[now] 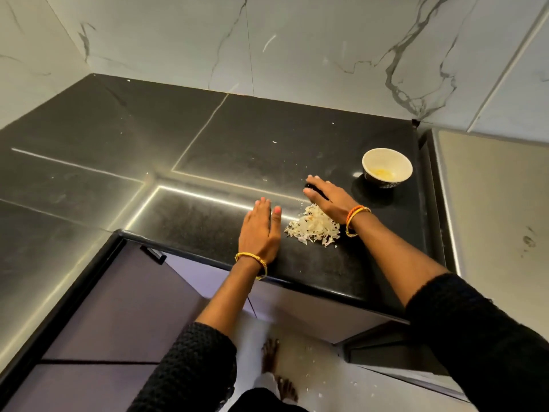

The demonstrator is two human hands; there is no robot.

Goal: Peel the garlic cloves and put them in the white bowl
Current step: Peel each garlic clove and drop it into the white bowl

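**Skins heaped, hands flat on the surface**

Black knitted sleeves [481, 331] fill the near edge, and a bare foot [271, 356] stands on the floor below, with a few flakes of skin around it. Beyond them the left hand [261, 230] lies palm down on the dark surface [148, 162], fingers straight and together, holding nothing. Just to its right sits a pile of garlic skins [313, 227], a loose low heap whose long axis runs roughly left to right. The right hand [323, 194] reaches over the far side of that pile, fingers extended and slightly spread, flat on the surface, also gripping nothing.

The white bowl [387, 166] stands upright at the far right, well apart from the pile, mouth open to the camera. Something pale yellow lies in its bottom; whether those are peeled cloves I cannot tell. No unpeeled clove is visible anywhere.

Judging by this, peeling looks finished or nearly so, and the hands seem placed to gather the skins. The next move would likely call for sweeping both palms inward without scattering the light flakes off the near edge.
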